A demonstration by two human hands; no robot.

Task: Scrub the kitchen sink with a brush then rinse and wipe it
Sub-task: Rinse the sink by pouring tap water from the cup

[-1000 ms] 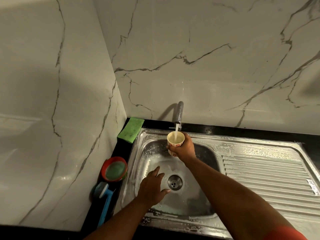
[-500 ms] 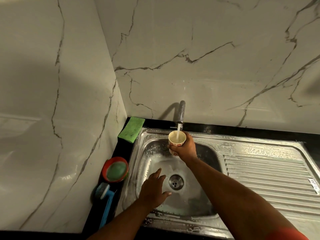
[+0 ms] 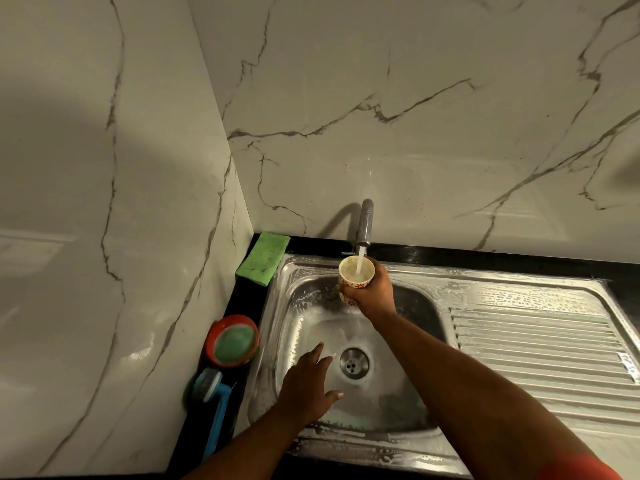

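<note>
Right hand (image 3: 372, 289) still grips cup (image 3: 349, 277) under tap (image 3: 365, 223).

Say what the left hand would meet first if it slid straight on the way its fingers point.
Likely the far wall of the sink basin, just below the cup held by the right hand. If the left hand is higher than it looks, the cup itself. Depth is unclear.
</note>
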